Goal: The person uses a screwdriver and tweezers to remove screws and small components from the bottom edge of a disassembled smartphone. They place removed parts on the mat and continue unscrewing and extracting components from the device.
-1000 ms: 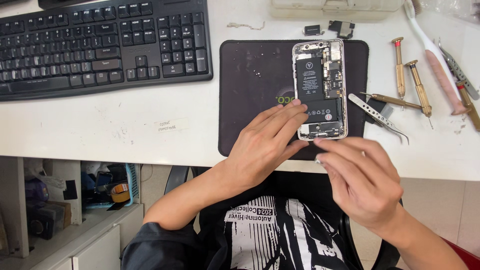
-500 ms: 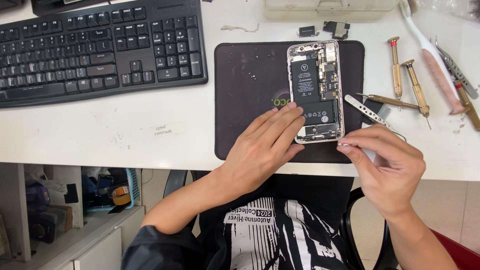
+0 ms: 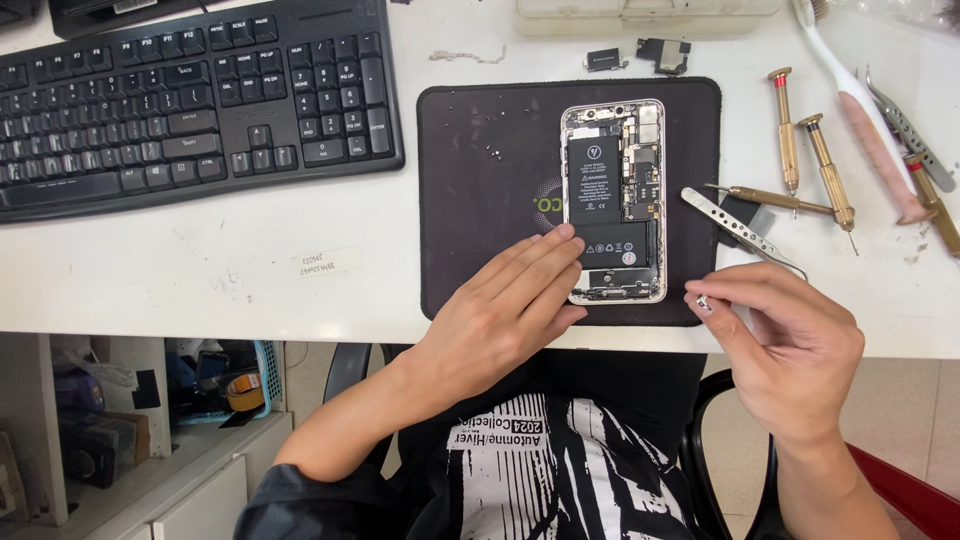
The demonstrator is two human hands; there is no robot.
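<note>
An opened phone [image 3: 614,200], its black battery and circuit boards exposed, lies upright on a black work mat [image 3: 480,180]. My left hand [image 3: 500,315] rests flat on the mat, its fingertips against the phone's lower left edge. My right hand [image 3: 790,345] is at the mat's lower right corner, thumb and forefinger pinched on a tiny pale part [image 3: 703,302]. Silver tweezers [image 3: 735,228] lie just above that hand, untouched.
A black keyboard [image 3: 190,100] sits at the left. Several brass-handled screwdrivers [image 3: 815,165], a pink-handled brush [image 3: 865,110] and more tweezers [image 3: 905,125] lie at the right. Two small black parts [image 3: 640,55] sit above the mat. A shelf with clutter [image 3: 150,400] is under the table.
My right hand has moved right, away from the phone's bottom edge to the mat's corner, pinching a tiny part. My left hand has stayed on the phone's edge.
</note>
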